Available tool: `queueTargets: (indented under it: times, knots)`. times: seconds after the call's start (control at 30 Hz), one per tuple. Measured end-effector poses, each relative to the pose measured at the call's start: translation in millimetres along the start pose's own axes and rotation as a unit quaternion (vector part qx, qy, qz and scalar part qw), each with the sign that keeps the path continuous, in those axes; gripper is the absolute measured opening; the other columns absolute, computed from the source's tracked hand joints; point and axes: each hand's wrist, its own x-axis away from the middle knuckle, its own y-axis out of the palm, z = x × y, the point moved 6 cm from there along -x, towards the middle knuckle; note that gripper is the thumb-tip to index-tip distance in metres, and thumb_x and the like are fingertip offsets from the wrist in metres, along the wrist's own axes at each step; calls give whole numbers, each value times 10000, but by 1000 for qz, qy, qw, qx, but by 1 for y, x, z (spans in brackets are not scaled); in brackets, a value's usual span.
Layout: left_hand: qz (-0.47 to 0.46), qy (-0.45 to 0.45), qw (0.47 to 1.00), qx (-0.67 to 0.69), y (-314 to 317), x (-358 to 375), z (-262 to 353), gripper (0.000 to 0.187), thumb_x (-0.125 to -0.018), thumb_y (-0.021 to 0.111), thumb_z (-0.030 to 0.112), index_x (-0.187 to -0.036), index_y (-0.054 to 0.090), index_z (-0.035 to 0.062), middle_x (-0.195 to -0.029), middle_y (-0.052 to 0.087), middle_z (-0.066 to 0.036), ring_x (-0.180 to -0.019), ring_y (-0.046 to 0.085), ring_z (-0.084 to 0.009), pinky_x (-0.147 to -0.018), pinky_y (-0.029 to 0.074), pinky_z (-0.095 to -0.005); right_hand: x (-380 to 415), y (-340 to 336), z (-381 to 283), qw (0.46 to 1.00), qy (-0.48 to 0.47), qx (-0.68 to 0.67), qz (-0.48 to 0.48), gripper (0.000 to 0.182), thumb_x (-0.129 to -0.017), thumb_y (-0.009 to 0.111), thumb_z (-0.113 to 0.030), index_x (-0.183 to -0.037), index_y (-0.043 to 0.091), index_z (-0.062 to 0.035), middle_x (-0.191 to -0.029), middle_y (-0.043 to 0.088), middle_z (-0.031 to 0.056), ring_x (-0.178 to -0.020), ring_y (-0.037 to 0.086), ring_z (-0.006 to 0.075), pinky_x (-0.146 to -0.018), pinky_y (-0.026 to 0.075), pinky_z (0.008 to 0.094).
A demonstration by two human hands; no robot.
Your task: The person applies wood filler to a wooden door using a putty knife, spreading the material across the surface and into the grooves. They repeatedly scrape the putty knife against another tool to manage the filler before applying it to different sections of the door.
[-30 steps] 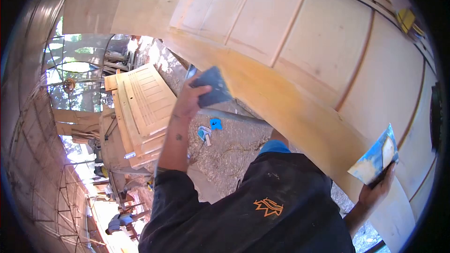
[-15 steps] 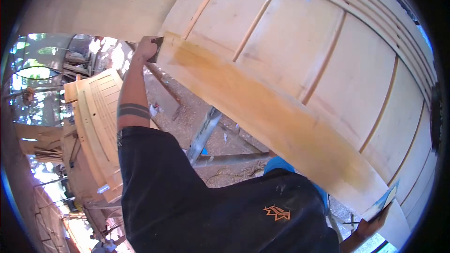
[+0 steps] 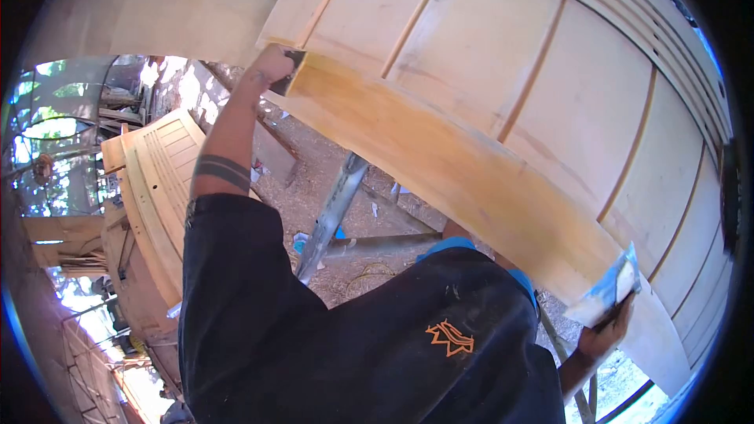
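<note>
At the far left, stacked yellowish wooden doors (image 3: 153, 196) with carved grooves lean at a slant, apparently parked out of the way. Next comes the left hand (image 3: 273, 65), its fingers closed around a dark, flat, straight-edged spreader (image 3: 296, 72). The hand is at the near edge of a large pale wooden door (image 3: 542, 94), where the spreader's straight edge meets the end of a smooth ochre-yellow smeared band (image 3: 424, 137); gripping it from behind probably leaves that edge free to press evenly.

The door lies across the view from upper left to lower right, its flat, matte panels divided by raised brownish strips, with long parallel grooves along the far side. Below it, a grey, paint-scuffed metal leg (image 3: 334, 208) slants down to a crossbar (image 3: 385, 245), seemingly to hold the work at waist height. The ground (image 3: 310, 149) is littered with shavings, and the person's black shirt (image 3: 353, 330) carries an orange emblem.

At the right, the right hand (image 3: 606, 338) is closed on the lower edge of a thin blue plate coated in cream paste (image 3: 609, 290), tilted up close to the door's near edge, likely so the paste sits within easy reach. Whether the plate touches the door, I cannot tell.
</note>
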Motion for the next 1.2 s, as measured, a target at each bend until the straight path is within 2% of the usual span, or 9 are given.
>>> queueTargets:
  times: [0.1, 0.43, 0.6, 0.7, 0.77, 0.87, 0.93, 1.03, 1.2]
  knots:
    - [-8, 6, 1000, -20, 42, 40, 44, 320, -627, 501, -9, -910, 652, -23, -733, 644, -115, -627, 603, -183, -577, 468, -305, -4, -1, 20, 960, 110, -229, -115, 429, -947, 389, -266, -1279, 400, 6, -1279, 451, 98, -1154, 454, 189, -957, 381, 347]
    - [-184, 100, 973, -95, 198, 180, 221, 358, -643, 561, -10, -989, 647, 15, -771, 654, -82, -681, 590, -134, -613, 469, -252, -17, -44, 7, 969, 101, -210, -76, 413, -956, 357, -269, -1260, 419, 4, -1249, 486, 109, -1143, 469, 200, -973, 359, 346]
    - [-33, 147, 986, -72, 69, 90, 90, 328, -676, 520, 21, -977, 648, 34, -845, 673, -113, -767, 633, -185, -703, 486, -303, -2, -96, 2, 998, -4, -37, 44, 422, -954, 375, -257, -1290, 396, -2, -1284, 459, 109, -1167, 447, 200, -990, 344, 344]
    - [114, 81, 958, -250, -4, 53, -20, 390, -651, 476, -11, -992, 654, 54, -872, 668, -125, -813, 630, -221, -725, 480, -306, -3, -128, 16, 991, 24, -112, 70, 418, -953, 381, -251, -1292, 396, -8, -1293, 452, 110, -1176, 440, 202, -990, 352, 349]
    - [100, 24, 983, -155, 0, 62, -29, 446, -633, 451, -44, -1029, 639, 34, -900, 656, -115, -832, 615, -208, -744, 470, -289, -1, -124, 15, 989, 33, -125, 77, 416, -952, 382, -247, -1294, 395, -9, -1297, 447, 112, -1179, 437, 206, -986, 361, 354]
    - [8, -58, 998, -18, 28, 94, -16, 477, -617, 448, -58, -1049, 633, 22, -876, 646, -97, -786, 609, -184, -702, 476, -277, 3, -90, -4, 975, 60, -159, 141, 418, -952, 379, -242, -1298, 388, -8, -1297, 441, 118, -1185, 434, 220, -969, 385, 369]
    - [-26, -95, 994, 40, 53, 121, 20, 442, -648, 440, -67, -1030, 642, 21, -848, 661, -95, -720, 606, -159, -660, 474, -268, -7, -86, -14, 963, -177, 200, 22, 418, -951, 382, -240, -1298, 389, -8, -1293, 445, 117, -1192, 429, 221, -972, 381, 368]
    - [-17, -56, 998, 12, 91, 143, 50, 406, -671, 474, -65, -1031, 640, 20, -859, 667, -106, -735, 614, -159, -668, 475, -264, -9, -65, -1, 986, 71, -101, 112, 404, -943, 406, -238, -1266, 420, 5, -1235, 498, 109, -1115, 502, 205, -922, 426, 357]
    - [-27, 14, 999, -39, 150, 196, 129, 374, -692, 548, -28, -1055, 625, 20, -881, 663, -114, -761, 615, -146, -678, 473, -252, -16, -54, 13, 986, 60, -152, 20, 391, -939, 416, -263, -1233, 454, -8, -1161, 547, 98, -1054, 543, 197, -870, 458, 338]
